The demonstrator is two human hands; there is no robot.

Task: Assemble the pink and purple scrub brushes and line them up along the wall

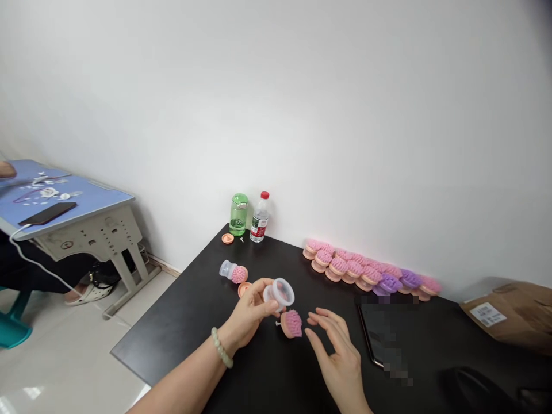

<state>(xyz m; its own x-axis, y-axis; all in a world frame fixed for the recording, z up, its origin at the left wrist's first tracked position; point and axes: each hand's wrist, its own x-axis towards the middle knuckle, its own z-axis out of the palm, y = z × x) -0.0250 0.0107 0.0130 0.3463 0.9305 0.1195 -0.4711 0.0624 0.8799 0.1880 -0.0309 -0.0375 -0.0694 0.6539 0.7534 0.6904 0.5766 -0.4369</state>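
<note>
My left hand [254, 310], with a beaded bracelet at the wrist, grips a clear plastic cup-shaped part [282, 293], its round rim tilted up. Just below it on the black table lies a pink bristled brush head [292, 324] on its side, a small white stem sticking out of its base. To the right of that brush head, my right hand [334, 339] has its fingers apart and holds nothing. Behind my left hand lie an orange disc [244, 288], partly hidden, and another pink brush head [240, 274] against a clear cup part [226, 268].
Rows of pink and purple brushes [353, 266] line the wall. A green bottle [238, 215], a water bottle [259, 218], an orange disc [227, 238] and a small white piece [241, 240] stand or lie at the back corner. At right are a dark tablet [392, 333] and a brown bag [509, 316].
</note>
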